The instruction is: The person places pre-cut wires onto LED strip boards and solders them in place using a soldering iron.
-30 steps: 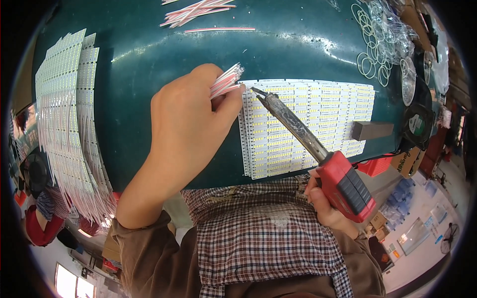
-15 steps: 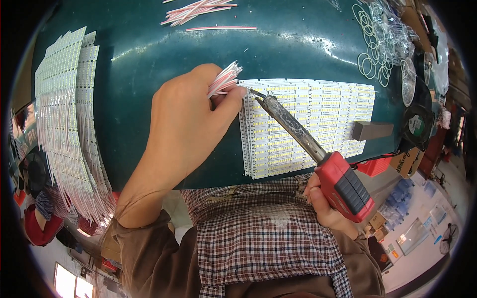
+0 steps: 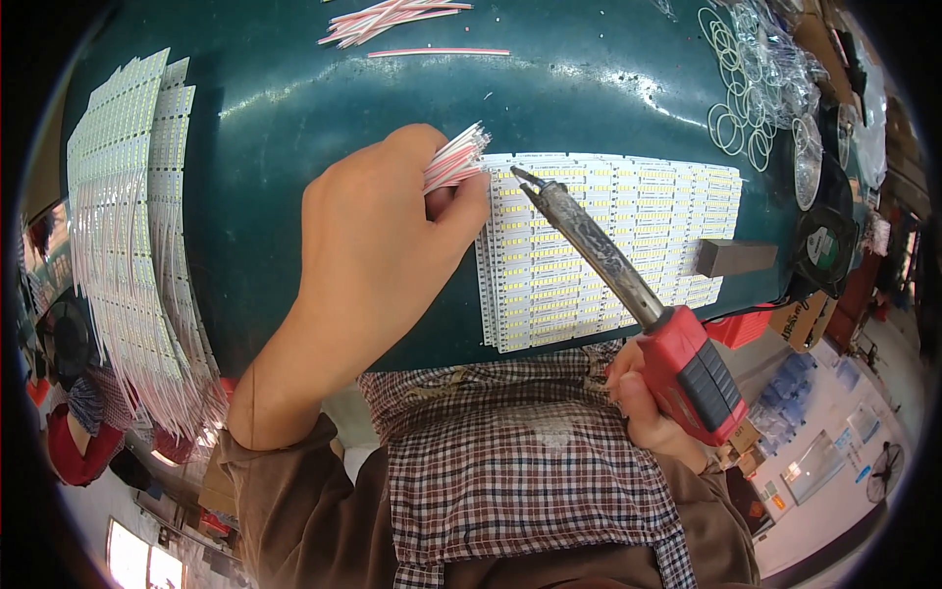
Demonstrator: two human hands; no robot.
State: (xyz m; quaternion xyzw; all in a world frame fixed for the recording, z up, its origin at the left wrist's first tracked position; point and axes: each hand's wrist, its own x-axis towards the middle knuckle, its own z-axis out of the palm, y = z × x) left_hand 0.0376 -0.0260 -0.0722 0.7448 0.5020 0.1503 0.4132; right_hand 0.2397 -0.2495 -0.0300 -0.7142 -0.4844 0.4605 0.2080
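Observation:
My left hand [image 3: 378,221] is closed round a bundle of short red and white wires [image 3: 456,160], their stripped ends pointing up and to the right. Its thumb and fingertips are at the top left corner of a stack of white LED circuit boards [image 3: 608,255] with rows of small yellow chips. My right hand [image 3: 648,407] grips a soldering iron [image 3: 618,265] with a red and black handle, partly hiding the fingers. The iron's dark tip is just above the boards' upper left part, a little apart from the wires.
A grey metal bar [image 3: 736,258] lies on the boards' right side. More wires [image 3: 397,20] lie at the table's far side. Boards with wires attached [image 3: 128,226] hang over the left edge. Rubber bands [image 3: 731,108], plastic bags and a small black fan [image 3: 822,248] sit at the right.
The soldering iron has moved right and slightly down, its tip drawing away from my left fingertips. My left hand has shifted slightly right with the wire bundle.

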